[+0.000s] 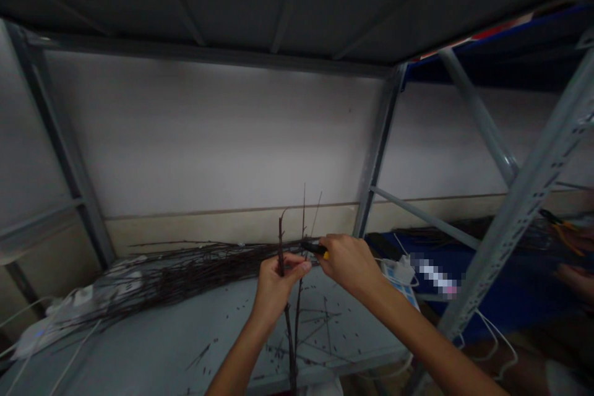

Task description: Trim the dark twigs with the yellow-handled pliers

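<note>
My left hand [278,286] grips a thin dark twig [281,235] that stands nearly upright, its lower end running down past the shelf front. My right hand [348,265] is shut on a small black-and-yellow hand tool [315,249], whose working end is hidden. The tool's black end points left, close to my left fingertips and the twig. Behind both hands, a long bundle of dark twigs [185,272] lies across the grey metal shelf [153,352]. Loose twig clippings are scattered on the shelf.
White cables and a white power strip [396,281] lie at the shelf's right end. A steel rack upright [524,204] stands at the right. Beyond it are a blue surface [501,284], orange-handled pliers [561,230] and a blurred hand [575,278], apparently another person's.
</note>
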The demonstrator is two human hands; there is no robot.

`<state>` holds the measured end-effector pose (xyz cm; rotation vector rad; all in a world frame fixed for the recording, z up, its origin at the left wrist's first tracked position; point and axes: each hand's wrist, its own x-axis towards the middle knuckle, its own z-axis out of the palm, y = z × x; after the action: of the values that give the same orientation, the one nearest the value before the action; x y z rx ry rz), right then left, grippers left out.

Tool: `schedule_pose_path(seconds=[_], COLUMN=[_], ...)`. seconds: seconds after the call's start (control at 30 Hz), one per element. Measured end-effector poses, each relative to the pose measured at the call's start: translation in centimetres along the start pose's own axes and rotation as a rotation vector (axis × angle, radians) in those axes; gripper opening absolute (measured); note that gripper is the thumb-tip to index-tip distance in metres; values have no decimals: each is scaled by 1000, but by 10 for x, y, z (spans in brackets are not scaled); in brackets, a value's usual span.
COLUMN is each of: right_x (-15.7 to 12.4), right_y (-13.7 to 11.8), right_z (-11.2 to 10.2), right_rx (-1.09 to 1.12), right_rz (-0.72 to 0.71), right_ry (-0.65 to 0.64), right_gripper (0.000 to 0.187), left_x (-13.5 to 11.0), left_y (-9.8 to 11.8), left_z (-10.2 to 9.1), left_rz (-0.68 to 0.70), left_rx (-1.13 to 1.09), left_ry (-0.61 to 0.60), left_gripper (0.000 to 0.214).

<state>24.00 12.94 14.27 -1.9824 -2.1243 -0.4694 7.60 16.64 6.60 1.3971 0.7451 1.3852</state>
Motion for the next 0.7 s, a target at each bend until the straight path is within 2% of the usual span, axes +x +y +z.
schedule_pose_path(seconds=[0.23, 0.3, 0.37, 0.47, 0.6, 0.7], right_x=[6, 8, 11, 19, 30, 32], right_y=[0, 2, 5, 6, 0, -7], right_z=[8, 9, 8, 3, -8, -14], right_rx=[28, 109, 302, 726, 1209, 1381], right_rz=[15, 32, 75, 145, 74, -18], right_ry=[-9, 21, 95, 162, 39, -2], right_gripper=[36, 43, 51, 51, 53, 46], left_x=[-3, -4, -5, -7, -7, -5], left_y=[0, 1, 3, 2, -8, -17], left_z=[-3, -5, -7, -6, 0, 3], left_rz=[-33, -41, -54, -92, -93, -65], left_rx=[-9, -44, -79, -96, -100, -117], left_ry=[-3, 18, 18, -37, -120, -98], left_gripper=[26, 31, 34, 37, 39, 44])
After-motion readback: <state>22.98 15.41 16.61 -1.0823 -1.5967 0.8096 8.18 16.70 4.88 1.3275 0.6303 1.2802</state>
